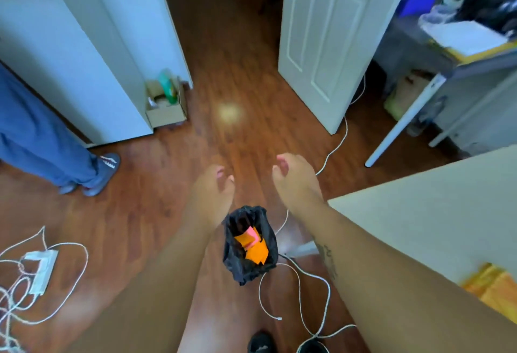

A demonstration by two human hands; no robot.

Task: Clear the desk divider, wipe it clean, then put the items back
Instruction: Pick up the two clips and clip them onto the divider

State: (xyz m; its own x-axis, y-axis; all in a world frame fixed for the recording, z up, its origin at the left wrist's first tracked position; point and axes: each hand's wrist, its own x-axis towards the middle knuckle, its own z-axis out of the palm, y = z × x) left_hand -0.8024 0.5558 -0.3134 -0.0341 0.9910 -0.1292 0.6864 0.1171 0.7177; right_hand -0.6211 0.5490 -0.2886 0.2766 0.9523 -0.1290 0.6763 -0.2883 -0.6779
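Note:
Both my arms reach out over the wooden floor. My left hand hangs loose with fingers curled downward and nothing in it. My right hand is the same, fingers apart and empty. Below and between them a small bin lined with a black bag stands on the floor, holding orange and pink paper scraps. The pale desk top fills the right side, with a yellow cloth lying at its near edge. The desk divider is not in view.
White cables loop on the floor around the bin, and a power strip with tangled cords lies at the left. Another person's legs stand at far left. A cardboard box, an open white door and a cluttered table lie beyond.

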